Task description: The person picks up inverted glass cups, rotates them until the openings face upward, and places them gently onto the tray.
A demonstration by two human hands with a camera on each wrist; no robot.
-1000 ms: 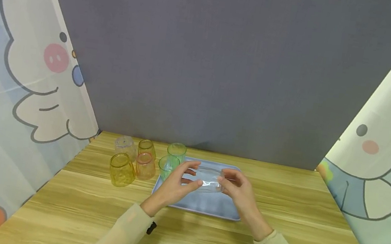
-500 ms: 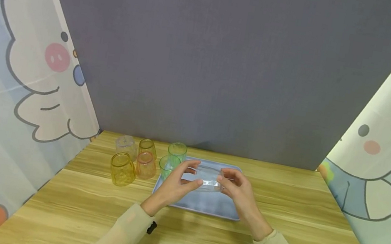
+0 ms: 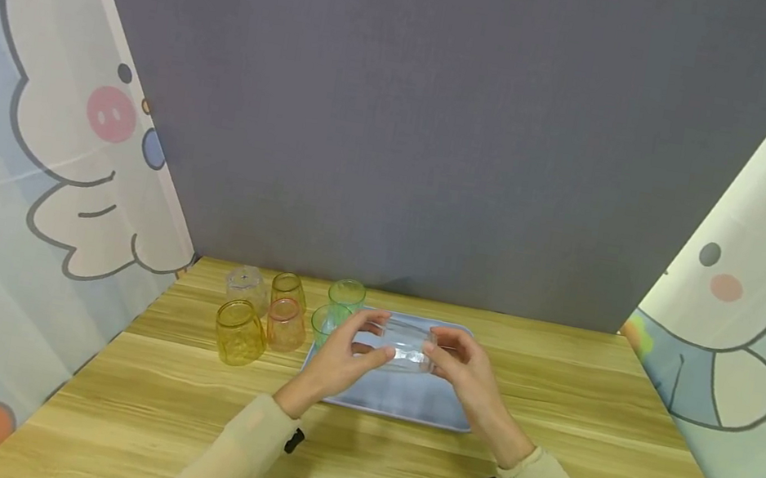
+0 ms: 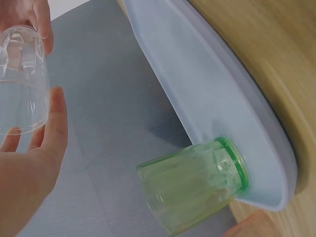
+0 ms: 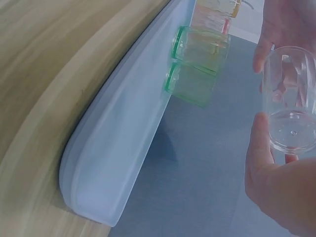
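A clear glass (image 3: 404, 347) lies on its side in the air over a light blue tray (image 3: 404, 399). My left hand (image 3: 341, 357) holds it at the rim end, thumb in front and fingers behind. At the base end, my right hand (image 3: 470, 372) grips it between thumb and fingers. The left wrist view shows the clear glass (image 4: 22, 84) with the left thumb (image 4: 57, 101) along its side. In the right wrist view, its round base (image 5: 294, 132) is close to the right hand (image 5: 281, 187). Two green glasses (image 3: 347, 293) stand upright on the tray's left part.
Left of the tray, a large amber glass (image 3: 239, 337), a pink glass (image 3: 285, 328), a smaller yellow glass (image 3: 288, 287) and a clear glass (image 3: 246, 282) stand on the wooden table (image 3: 179, 407). A grey panel (image 3: 436, 131) rises behind the table's far edge.
Both hands and the clear glass between them have shifted very slightly left. The left fingers sit a little closer round its rim end. The other glasses and the tray stay put.
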